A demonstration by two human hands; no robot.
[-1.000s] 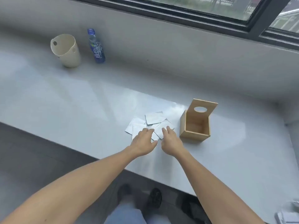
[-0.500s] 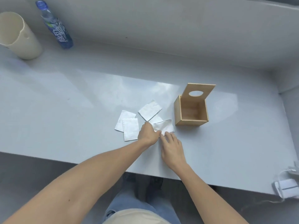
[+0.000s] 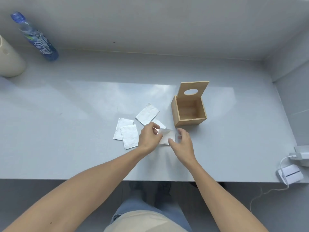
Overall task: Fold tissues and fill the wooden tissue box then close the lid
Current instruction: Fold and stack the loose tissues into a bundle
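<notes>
Near the middle of the frame, both hands meet over one small white tissue (image 3: 168, 136) on the pale grey counter (image 3: 66, 123). The left hand (image 3: 148, 138) pinches the tissue's left edge between thumb and fingers, and that edge is lifted and curling. The right hand (image 3: 183, 144) has its fingers spread and bent, its thumb tip touching the tissue's lower edge; whether it truly grips the tissue cannot be told.

Just above and right of the hands stands the square light wooden tissue box (image 3: 189, 114), with nothing visible inside it. Its flat wooden lid with an oval hole (image 3: 193, 91) stands upright at the far side. Left of the held tissue lie more white folded tissues: one tilted rectangle (image 3: 147, 113) above the left hand, a partly hidden one (image 3: 159, 123) beside it, and two overlapping ones (image 3: 127, 133) further left.

In the upper left stand a blue-labelled clear plastic bottle (image 3: 38, 41) and a cream plastic container (image 3: 8, 61). At the right edge lies a white device with a cable (image 3: 290, 174).
</notes>
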